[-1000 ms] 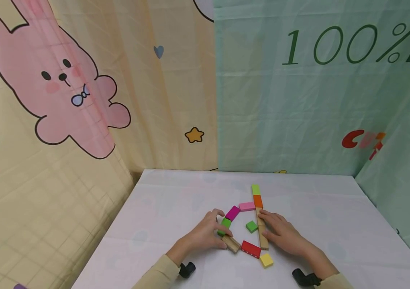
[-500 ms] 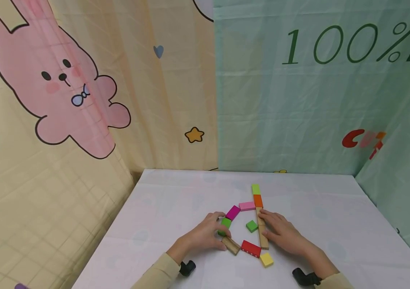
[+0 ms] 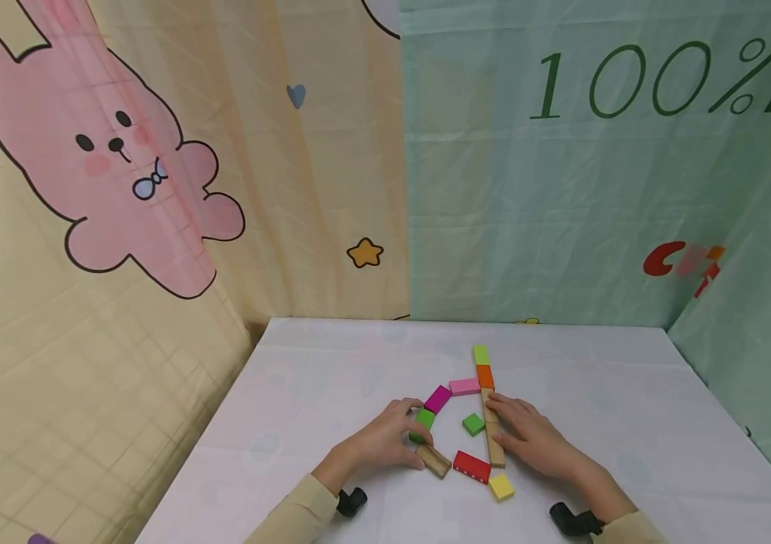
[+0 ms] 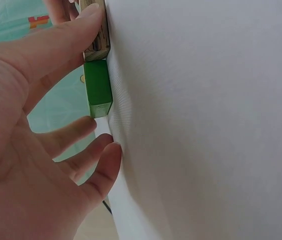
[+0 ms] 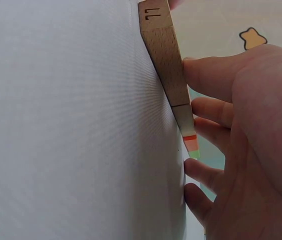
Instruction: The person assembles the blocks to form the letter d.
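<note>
In the head view my left hand (image 3: 388, 436) pinches the left end of a short brown wooden block (image 3: 433, 460) between thumb and index finger. Its other fingers spread beside a green block (image 3: 424, 420), partly hidden behind them. In the left wrist view the thumb presses the wooden block's side (image 4: 100, 42), right above the green block (image 4: 98, 86). My right hand (image 3: 536, 438) rests its thumb and fingertips, loosely extended, on two plain wooden blocks (image 3: 494, 444) laid end to end. In the right wrist view the nearer wooden block (image 5: 165, 60) bears stamped marks.
An orange block (image 3: 485, 376) and a lime block (image 3: 481, 354) continue the wooden row. Pink (image 3: 464, 387) and magenta (image 3: 437, 398) blocks curve left from it. A loose green block (image 3: 473, 425) lies inside the outline. A red block (image 3: 472, 467) and a yellow block (image 3: 501, 487) lie nearest.
My left index fingertip has drawn back slightly to the left along the brown wooden block. The right hand and the other blocks stay where they were.
</note>
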Motion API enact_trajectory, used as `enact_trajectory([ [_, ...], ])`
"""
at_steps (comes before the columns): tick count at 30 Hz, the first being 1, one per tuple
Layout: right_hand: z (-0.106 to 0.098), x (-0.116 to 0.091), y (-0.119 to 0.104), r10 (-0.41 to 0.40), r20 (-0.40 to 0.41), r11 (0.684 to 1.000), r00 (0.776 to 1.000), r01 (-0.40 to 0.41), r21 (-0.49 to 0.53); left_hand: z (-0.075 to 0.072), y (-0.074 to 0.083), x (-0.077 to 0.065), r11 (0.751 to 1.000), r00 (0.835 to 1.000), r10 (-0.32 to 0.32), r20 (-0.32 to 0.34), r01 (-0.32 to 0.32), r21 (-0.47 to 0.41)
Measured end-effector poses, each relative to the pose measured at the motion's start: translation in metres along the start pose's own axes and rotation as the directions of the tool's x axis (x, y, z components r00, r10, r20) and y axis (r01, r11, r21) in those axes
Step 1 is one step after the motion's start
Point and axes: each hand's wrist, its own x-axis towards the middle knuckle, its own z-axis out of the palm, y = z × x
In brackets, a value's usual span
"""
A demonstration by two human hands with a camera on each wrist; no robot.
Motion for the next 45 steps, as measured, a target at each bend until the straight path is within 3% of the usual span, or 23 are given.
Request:
enact_trajectory([
  [36,0.0010,-0.0024,-0.0012,-0.009,-0.005,1.000,1.000,0.009,-0.011,-0.0037,0.0020,-0.0028,1.000,1.000,-0.010,0.018,0.010,0.005],
  [45,0.0001,-0.0029,-0.0022,-0.007,-0.003,1.000,1.000,0.007,-0.004,-0.0015,0.0022,-0.0007,1.000,1.000,0.030,-0.003,-0.030,0.003],
])
